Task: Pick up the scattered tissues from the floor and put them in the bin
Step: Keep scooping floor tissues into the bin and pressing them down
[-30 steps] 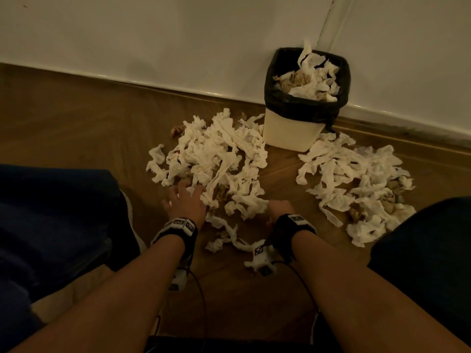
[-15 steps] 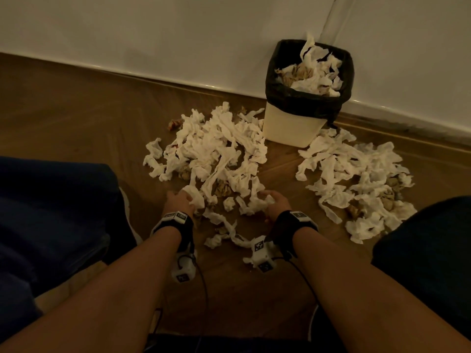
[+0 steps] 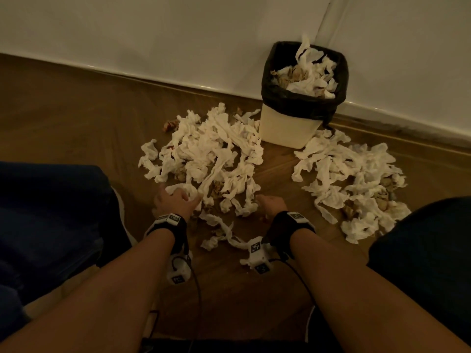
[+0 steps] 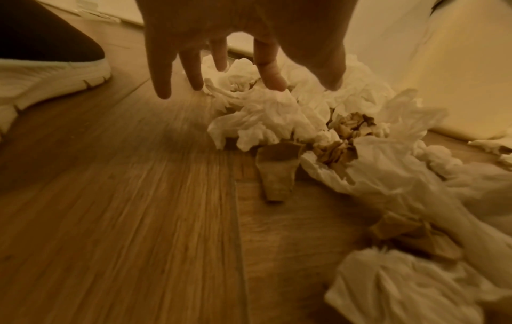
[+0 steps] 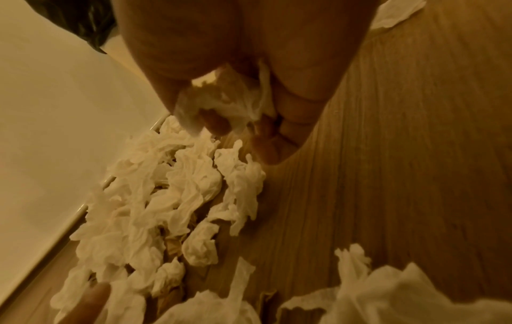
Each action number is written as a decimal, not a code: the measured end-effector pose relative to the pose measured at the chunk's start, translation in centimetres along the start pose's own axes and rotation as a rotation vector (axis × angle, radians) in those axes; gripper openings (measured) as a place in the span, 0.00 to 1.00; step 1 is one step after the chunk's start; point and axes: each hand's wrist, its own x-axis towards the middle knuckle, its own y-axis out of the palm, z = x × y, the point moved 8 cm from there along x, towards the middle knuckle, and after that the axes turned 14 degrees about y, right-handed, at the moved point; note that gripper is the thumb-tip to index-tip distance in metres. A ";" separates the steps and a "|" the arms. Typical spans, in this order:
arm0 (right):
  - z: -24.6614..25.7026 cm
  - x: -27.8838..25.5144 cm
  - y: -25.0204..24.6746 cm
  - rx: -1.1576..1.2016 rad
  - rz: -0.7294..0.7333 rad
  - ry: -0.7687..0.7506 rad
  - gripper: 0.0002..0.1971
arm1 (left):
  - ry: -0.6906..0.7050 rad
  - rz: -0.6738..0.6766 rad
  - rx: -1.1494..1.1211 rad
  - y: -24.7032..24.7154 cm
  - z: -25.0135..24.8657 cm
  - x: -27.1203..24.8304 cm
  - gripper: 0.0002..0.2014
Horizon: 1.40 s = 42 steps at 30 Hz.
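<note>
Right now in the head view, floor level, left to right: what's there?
Dark blue trouser leg → larger heap of crumpled white tissues → cream bin with black liner → second heap of white tissues → dark trouser knee.

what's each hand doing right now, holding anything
Left hand: open, straight fingers touching the tissue pile, nothing held.
Right hand: fingers curled round a wad of tissue.
</note>
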 end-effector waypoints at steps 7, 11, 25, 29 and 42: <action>-0.4 0.0 0.4 0.060 0.031 -0.016 0.16 | 0.079 -0.032 -0.103 0.4 -0.5 1.0 0.23; -0.4 0.1 0.1 -0.060 0.006 -0.017 0.18 | 0.068 -0.012 -0.114 0.5 -0.1 1.5 0.34; 2.3 -3.5 0.4 0.232 0.139 -0.010 0.20 | 0.079 -0.062 -0.307 -0.9 -2.0 1.0 0.15; 4.6 -6.2 0.2 0.580 0.297 -0.018 0.13 | 0.258 -0.041 -0.469 -2.6 -6.3 1.4 0.17; 11.7 -15.3 -4.8 0.727 0.375 -0.439 0.24 | 0.407 -0.157 -0.692 -11.1 -17.8 -0.4 0.18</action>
